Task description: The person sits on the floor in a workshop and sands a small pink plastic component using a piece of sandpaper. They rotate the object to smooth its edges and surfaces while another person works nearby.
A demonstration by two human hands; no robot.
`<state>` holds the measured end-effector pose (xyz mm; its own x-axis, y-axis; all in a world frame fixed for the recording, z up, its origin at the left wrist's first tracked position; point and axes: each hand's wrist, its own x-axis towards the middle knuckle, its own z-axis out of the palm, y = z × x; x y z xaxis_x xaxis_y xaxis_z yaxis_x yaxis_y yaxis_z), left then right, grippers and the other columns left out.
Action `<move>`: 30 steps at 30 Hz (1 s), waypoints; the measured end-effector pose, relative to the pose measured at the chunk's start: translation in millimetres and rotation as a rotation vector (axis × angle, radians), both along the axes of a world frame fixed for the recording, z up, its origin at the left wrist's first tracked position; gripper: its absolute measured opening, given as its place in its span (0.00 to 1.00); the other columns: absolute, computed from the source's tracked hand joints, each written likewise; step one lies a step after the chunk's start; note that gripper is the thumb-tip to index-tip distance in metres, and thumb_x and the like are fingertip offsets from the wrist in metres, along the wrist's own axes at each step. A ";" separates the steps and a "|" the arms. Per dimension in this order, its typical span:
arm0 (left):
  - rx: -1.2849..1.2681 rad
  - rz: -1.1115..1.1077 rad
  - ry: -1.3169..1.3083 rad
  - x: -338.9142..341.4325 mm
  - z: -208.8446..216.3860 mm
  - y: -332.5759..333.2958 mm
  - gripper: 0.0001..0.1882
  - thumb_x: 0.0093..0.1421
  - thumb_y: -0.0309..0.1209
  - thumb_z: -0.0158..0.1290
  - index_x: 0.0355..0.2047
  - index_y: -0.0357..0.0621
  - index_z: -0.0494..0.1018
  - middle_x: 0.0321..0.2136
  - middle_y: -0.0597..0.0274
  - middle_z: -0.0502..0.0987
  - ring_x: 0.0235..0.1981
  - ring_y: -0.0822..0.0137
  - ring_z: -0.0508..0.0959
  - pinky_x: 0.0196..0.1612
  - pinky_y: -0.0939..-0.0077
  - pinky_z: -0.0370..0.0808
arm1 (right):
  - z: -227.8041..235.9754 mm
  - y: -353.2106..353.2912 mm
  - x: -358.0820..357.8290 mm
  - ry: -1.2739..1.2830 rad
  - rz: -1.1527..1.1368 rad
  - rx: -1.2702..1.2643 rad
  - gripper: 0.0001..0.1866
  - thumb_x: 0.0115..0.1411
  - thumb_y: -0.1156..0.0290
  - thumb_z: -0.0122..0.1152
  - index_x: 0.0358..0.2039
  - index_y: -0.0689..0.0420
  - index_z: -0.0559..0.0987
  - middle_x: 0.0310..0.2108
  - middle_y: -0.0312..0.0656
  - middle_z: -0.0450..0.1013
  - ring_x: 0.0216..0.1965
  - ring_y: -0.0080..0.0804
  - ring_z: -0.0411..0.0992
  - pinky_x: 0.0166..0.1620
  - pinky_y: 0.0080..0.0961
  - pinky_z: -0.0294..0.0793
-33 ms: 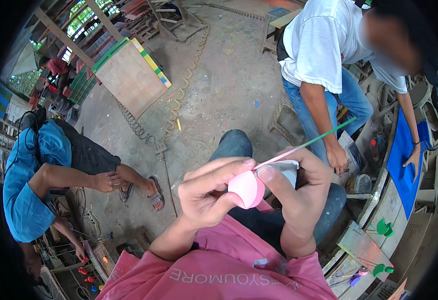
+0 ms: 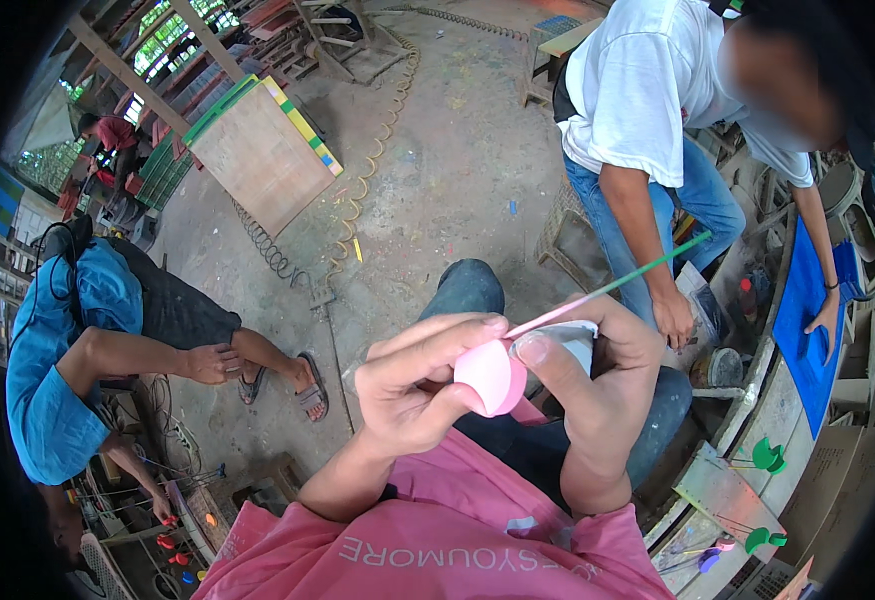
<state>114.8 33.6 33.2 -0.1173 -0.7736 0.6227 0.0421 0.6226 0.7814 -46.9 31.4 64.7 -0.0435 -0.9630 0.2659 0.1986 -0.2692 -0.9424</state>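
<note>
The pink piece [image 2: 491, 380] is pinched by the fingers of the left hand [image 2: 408, 385], just beside the right hand [image 2: 598, 375]. A white thing [image 2: 574, 338] is held in the right hand's curled fingers. A pink-and-green stick [image 2: 658, 261] is pointed away from the pink piece. Green shapes [image 2: 770, 456] are seen at the surface [image 2: 780, 402].

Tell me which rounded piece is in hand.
The pink piece, pinched by the left hand; the green pieces are at the bench, untouched.
</note>
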 end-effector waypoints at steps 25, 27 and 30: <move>0.161 0.094 0.259 -7.7 -1.5 1.3 0.22 0.58 0.27 0.55 0.50 0.26 0.68 0.42 0.41 0.75 0.38 0.67 0.78 0.38 0.83 0.71 | -4.9 2.5 21.8 0.199 -0.139 -0.283 0.12 0.44 0.72 0.73 0.23 0.63 0.76 0.15 0.35 0.66 0.15 0.16 0.60 0.19 0.14 0.53; 0.157 0.095 0.254 -7.6 -0.3 1.9 0.22 0.58 0.27 0.55 0.50 0.26 0.68 0.42 0.41 0.75 0.38 0.67 0.78 0.38 0.83 0.72 | -6.6 2.1 23.6 0.195 -0.168 -0.308 0.12 0.44 0.72 0.73 0.23 0.63 0.76 0.15 0.35 0.66 0.15 0.16 0.60 0.18 0.14 0.53; 0.143 0.086 0.205 -5.2 -1.9 1.3 0.22 0.58 0.28 0.56 0.50 0.26 0.68 0.42 0.42 0.75 0.37 0.67 0.78 0.37 0.83 0.72 | -8.3 2.7 21.6 0.198 -0.194 -0.309 0.13 0.44 0.72 0.73 0.23 0.63 0.76 0.15 0.35 0.66 0.15 0.16 0.60 0.18 0.14 0.53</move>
